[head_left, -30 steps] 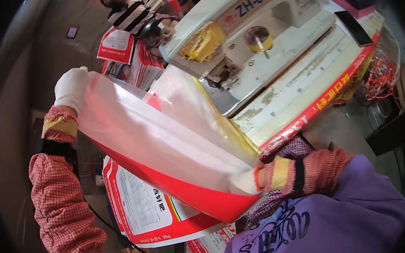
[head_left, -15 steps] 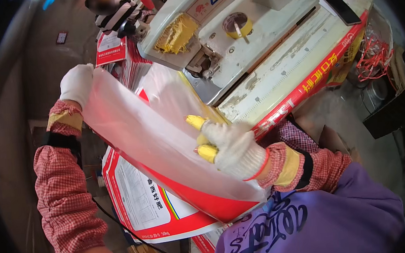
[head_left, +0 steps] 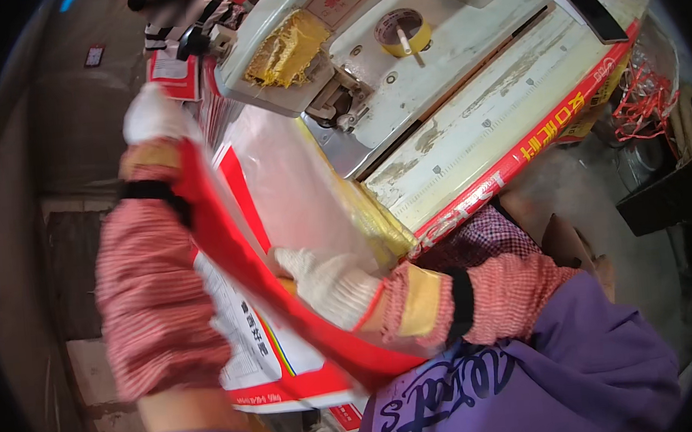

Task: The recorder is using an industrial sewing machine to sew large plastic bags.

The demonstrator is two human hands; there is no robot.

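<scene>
My left hand (head_left: 158, 115), in a white knit glove, grips the upper end of a red and white plastic sack (head_left: 301, 321); motion blurs it slightly. The sack's red side runs slanting down toward my front. My right hand (head_left: 327, 286), gloved in white with yellow fingertips, is closed at the sack's edge midway along it, its fingertips partly hidden there. A whitish translucent sheet (head_left: 277, 173) spreads beyond my right hand, up to the sewing machine (head_left: 337, 107). Below the red strip lies a printed white panel (head_left: 241, 326) with a rainbow stripe.
On the machine's worn white bed rest a yellow tape roll (head_left: 401, 33) and, at its far right, a dark phone (head_left: 590, 11). Red stringy scraps (head_left: 642, 99) hang at the right. Another person in striped clothing (head_left: 184, 17) is at the far left, near stacked red and white sacks (head_left: 175, 73).
My right hand has moved left and down from above the sheet to the sack's edge, its spread fingers now closed. My left forearm has swung right, and the sack has folded over into a narrow red strip.
</scene>
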